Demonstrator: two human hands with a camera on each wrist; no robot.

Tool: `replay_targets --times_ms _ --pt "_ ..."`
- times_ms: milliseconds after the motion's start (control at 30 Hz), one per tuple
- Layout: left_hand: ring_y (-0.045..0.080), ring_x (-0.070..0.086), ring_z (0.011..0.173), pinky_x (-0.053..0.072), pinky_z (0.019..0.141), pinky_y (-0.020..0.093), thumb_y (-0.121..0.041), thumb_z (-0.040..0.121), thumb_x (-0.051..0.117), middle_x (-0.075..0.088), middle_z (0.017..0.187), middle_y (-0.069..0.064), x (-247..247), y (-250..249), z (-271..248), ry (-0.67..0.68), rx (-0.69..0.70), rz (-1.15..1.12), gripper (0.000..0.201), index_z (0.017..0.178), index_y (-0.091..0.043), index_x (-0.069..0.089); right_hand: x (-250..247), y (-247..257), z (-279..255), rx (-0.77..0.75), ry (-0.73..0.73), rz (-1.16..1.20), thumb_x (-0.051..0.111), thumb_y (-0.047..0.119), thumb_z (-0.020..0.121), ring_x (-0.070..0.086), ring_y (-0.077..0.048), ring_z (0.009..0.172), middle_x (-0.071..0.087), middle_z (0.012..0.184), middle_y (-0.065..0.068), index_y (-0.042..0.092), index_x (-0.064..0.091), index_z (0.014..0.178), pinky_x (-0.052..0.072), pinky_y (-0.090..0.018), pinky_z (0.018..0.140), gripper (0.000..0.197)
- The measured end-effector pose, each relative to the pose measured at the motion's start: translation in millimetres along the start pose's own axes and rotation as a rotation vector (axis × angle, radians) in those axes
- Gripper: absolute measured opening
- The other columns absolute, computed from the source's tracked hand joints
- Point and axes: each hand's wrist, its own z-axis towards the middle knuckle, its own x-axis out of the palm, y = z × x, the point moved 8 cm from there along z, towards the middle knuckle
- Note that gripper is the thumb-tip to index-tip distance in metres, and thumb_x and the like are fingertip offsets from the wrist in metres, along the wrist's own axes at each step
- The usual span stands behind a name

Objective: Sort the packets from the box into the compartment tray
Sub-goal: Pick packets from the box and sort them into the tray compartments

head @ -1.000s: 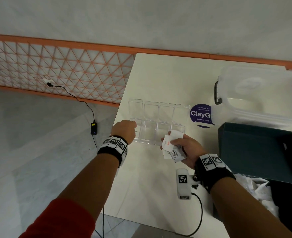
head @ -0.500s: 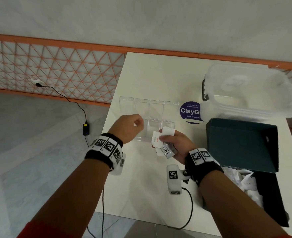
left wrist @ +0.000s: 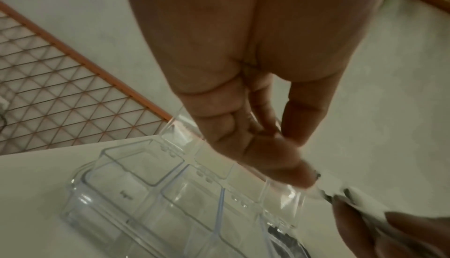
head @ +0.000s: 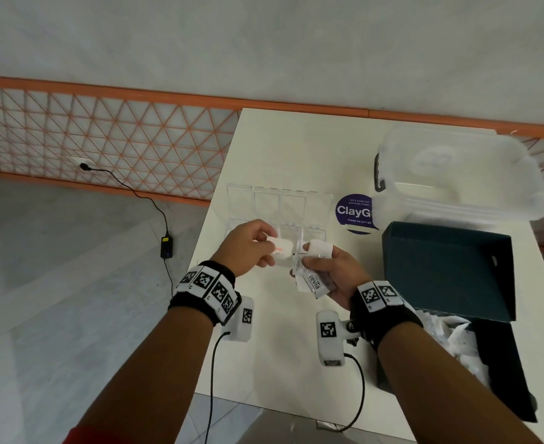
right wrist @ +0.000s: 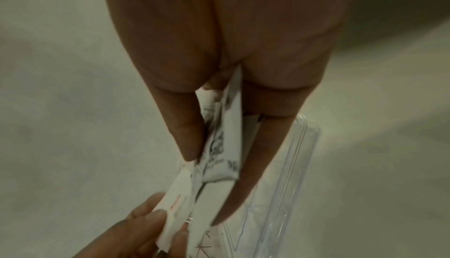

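Left hand (head: 248,248): fingers and thumb pinch one white packet with orange print (head: 280,248), held above the near row of the clear compartment tray (head: 265,200). Right hand (head: 331,274): fingers curled round a bunch of white packets (head: 312,274), one marked "revia"; the pinched packet's far end touches this bunch. In the right wrist view the thumb and fingers clamp the bunch from both sides, with the tray's clear wall just beyond the fingertips. The tray lies on the white counter (head: 283,149) near its left edge, lid open away from the person; its compartments look unfilled in the left wrist view. Right of the hands, the dark open box (head: 446,270) stands on the counter, with more white packets (head: 450,338) in its near part. Behind the box: a clear lidded tub (head: 456,174) and a purple round sticker (head: 353,213).
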Motion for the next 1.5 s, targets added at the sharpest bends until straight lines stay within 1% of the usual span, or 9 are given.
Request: replay_targets --times_ms 267,433,667,767,900,1100,1200,1300,1500 --pt "0.008 0.065 0.058 0.051 0.059 0.023 -0.005 0.079 0.065 0.071 0.078 0.001 -28 26 6 -0.296 -0.086 0.021 0.017 0.082 -0.020 0.061 -7 -5 1 0.010 0.003 0.010 0.060 -0.009 0.086 0.070 -0.039 0.087 0.070 0.099 -0.020 0.005 0.062 0.111 0.057 -0.045 0.076 0.029" --pt "0.015 0.070 0.063 0.051 0.056 0.019 0.000 0.085 0.060 0.072 0.081 0.005 -4 35 9 -0.237 -0.108 -0.049 0.017 0.083 -0.016 0.066 -12 -4 2 0.014 -0.016 0.031 0.059 -0.012 0.086 0.072 -0.038 0.080 0.070 0.094 -0.021 0.007 0.064 0.102 0.060 -0.041 0.064 0.025" --pt "0.011 0.064 0.048 0.050 0.053 0.021 -0.019 0.096 0.047 0.067 0.106 -0.007 44 30 20 -0.053 -0.087 0.298 0.025 0.114 -0.022 0.063 -19 -5 2 0.034 -0.033 0.025 0.061 -0.010 0.085 0.070 -0.040 0.086 0.070 0.099 -0.023 0.008 0.065 0.105 0.058 -0.041 0.067 0.027" --pt "0.020 0.067 0.059 0.057 0.064 0.029 -0.021 0.097 0.043 0.065 0.110 0.001 57 26 22 0.044 -0.078 0.513 0.029 0.121 -0.017 0.060 -23 -3 1 0.036 -0.046 0.036 0.061 -0.010 0.085 0.071 -0.039 0.084 0.070 0.099 -0.024 0.008 0.065 0.104 0.059 -0.040 0.063 0.026" --pt "0.030 0.066 0.080 0.056 0.074 0.038 -0.022 0.094 0.044 0.067 0.097 0.012 65 16 26 0.071 -0.020 0.729 0.027 0.106 -0.008 0.064 -25 1 1 0.039 -0.062 0.056 0.059 -0.011 0.086 0.071 -0.037 0.080 0.069 0.100 -0.024 0.007 0.065 0.103 0.060 -0.037 0.060 0.026" --pt "0.023 0.062 0.102 0.050 0.086 0.031 -0.014 0.092 0.047 0.066 0.115 0.004 54 6 29 -0.002 0.061 0.694 0.030 0.118 -0.016 0.063 -22 5 3 0.035 -0.049 0.087 0.057 -0.012 0.087 0.072 -0.037 0.076 0.068 0.101 -0.027 0.004 0.063 0.106 0.058 -0.036 0.058 0.025" --pt "0.019 0.069 0.080 0.053 0.072 0.028 -0.017 0.093 0.046 0.060 0.128 0.002 59 16 32 0.119 -0.072 0.665 0.035 0.127 -0.019 0.054 -22 3 5 0.038 -0.062 0.080 0.058 -0.011 0.087 0.073 -0.036 0.076 0.070 0.100 -0.026 0.005 0.064 0.107 0.059 -0.037 0.059 0.026" --pt "0.013 0.066 0.050 0.046 0.051 0.023 -0.025 0.093 0.049 0.063 0.113 0.003 66 32 36 0.132 -0.311 0.442 0.041 0.133 -0.019 0.041 -23 2 6 0.043 -0.080 0.048 0.061 -0.008 0.087 0.073 -0.033 0.076 0.073 0.097 -0.021 0.008 0.065 0.111 0.059 -0.035 0.058 0.029" --pt "0.011 0.064 0.049 0.045 0.047 0.022 -0.017 0.090 0.057 0.066 0.100 0.002 72 28 45 0.084 -0.321 0.315 0.035 0.124 -0.013 0.053 -28 1 4 0.026 -0.100 0.014 0.061 -0.007 0.088 0.072 -0.033 0.081 0.073 0.098 -0.021 0.007 0.064 0.115 0.057 -0.034 0.061 0.030"
